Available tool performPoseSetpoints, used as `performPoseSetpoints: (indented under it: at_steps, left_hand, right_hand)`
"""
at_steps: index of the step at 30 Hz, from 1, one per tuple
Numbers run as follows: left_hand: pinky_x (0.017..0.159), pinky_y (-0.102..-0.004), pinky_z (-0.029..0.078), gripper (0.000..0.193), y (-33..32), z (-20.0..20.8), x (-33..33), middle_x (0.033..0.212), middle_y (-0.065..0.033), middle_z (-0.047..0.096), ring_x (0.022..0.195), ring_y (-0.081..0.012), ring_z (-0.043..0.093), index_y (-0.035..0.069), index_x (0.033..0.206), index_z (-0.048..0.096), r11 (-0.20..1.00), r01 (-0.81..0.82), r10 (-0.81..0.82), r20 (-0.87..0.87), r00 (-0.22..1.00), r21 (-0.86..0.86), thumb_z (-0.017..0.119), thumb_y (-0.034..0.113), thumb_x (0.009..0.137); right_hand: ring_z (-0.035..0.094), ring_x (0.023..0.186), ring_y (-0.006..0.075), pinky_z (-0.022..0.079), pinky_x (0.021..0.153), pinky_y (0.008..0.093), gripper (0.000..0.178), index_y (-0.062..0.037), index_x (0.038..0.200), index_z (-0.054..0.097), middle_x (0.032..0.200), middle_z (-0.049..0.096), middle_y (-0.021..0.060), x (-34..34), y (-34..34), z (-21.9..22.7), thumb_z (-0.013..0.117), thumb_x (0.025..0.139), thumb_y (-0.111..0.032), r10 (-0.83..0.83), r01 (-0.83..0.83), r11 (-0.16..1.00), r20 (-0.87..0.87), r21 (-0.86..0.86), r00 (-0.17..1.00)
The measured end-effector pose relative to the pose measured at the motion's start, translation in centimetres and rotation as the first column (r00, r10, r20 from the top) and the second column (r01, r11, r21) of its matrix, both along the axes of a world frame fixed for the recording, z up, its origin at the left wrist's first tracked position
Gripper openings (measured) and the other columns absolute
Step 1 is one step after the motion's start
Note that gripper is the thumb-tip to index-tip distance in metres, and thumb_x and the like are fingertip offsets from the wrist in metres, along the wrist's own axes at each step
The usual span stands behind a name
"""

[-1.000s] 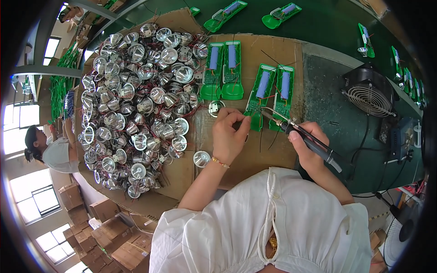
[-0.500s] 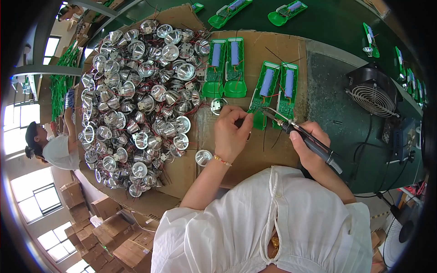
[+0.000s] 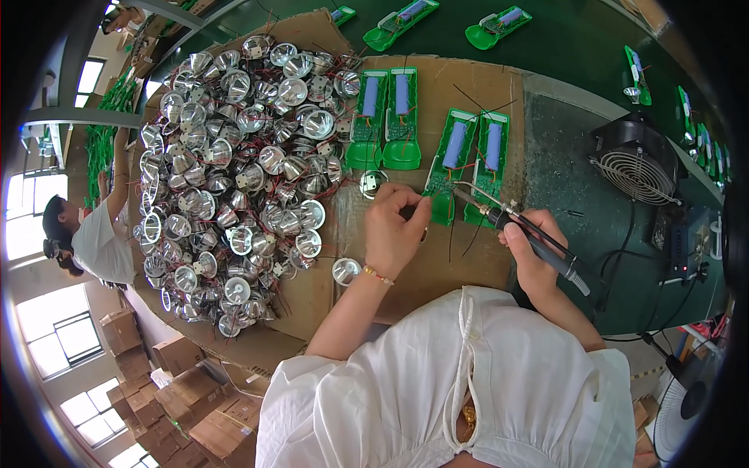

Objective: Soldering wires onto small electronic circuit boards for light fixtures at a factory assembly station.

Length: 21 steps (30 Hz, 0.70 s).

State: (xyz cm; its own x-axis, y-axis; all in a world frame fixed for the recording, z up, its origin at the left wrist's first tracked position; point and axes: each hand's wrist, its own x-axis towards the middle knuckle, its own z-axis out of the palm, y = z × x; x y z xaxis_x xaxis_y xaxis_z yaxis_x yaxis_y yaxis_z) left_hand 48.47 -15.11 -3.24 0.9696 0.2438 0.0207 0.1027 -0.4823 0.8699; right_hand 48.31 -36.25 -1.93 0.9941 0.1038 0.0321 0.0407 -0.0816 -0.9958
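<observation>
My right hand point(image 3: 534, 242) is closed round the handle of a soldering iron point(image 3: 546, 253), which has a thin curved metal tube along its side. Its tip end reaches the circuit board in a green housing point(image 3: 442, 204) with a lilac battery cell point(image 3: 456, 146). A second green housing point(image 3: 485, 187) with its own cell lies close on the right, partly behind the iron. Beside the first housing, my left hand point(image 3: 396, 230) has thumb and forefinger pinched near the board; what they hold is hidden. A loose reflector point(image 3: 373, 184) lies just beyond that hand, another point(image 3: 346, 271) by the wrist.
A big heap of silvery reflectors point(image 3: 250, 179) with red wires covers the cardboard point(image 3: 468, 265) to the left. Two more green housings point(image 3: 402, 152) lie ahead; others stand farther back. At right are a black fan point(image 3: 636, 168) and a power box point(image 3: 686, 242). Another person point(image 3: 97, 238) works far left.
The picture has shifted slightly. Both my hands keep nearly the same places, with the iron still at the board. At far left, the other person's arm and head have moved.
</observation>
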Motion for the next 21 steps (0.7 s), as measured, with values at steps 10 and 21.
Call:
performPoseSetpoints:
  at_steps: [10,21]
  left_hand:
    - [0.059,-0.0318,0.046,0.013,0.0,-0.2,0.1,0.079,-0.0103,0.058,0.065,-0.0230,0.058,0.001,0.075,0.064,1.000,-0.009,0.009,-0.001,1.000,-0.011,0.067,0.013,0.076]
    - [0.057,-0.0297,0.045,0.013,0.0,-0.1,0.5,0.076,-0.0102,0.058,0.062,-0.0207,0.057,0.001,0.074,0.064,1.000,-0.008,0.008,-0.017,1.000,-0.030,0.066,0.014,0.076]
  right_hand:
    - [0.054,0.060,0.0059,0.042,0.055,0.0213,0.015,-0.0013,0.083,0.055,0.067,0.061,0.0034,0.3,0.6,-0.3,0.065,0.082,-0.012,-0.039,0.041,0.997,-0.023,0.062,0.999]
    - [0.058,0.063,0.0110,0.048,0.061,0.0240,0.015,0.0003,0.083,0.053,0.070,0.061,0.0081,1.0,0.9,-0.7,0.061,0.084,-0.012,0.013,-0.008,0.999,-0.098,0.048,0.995]
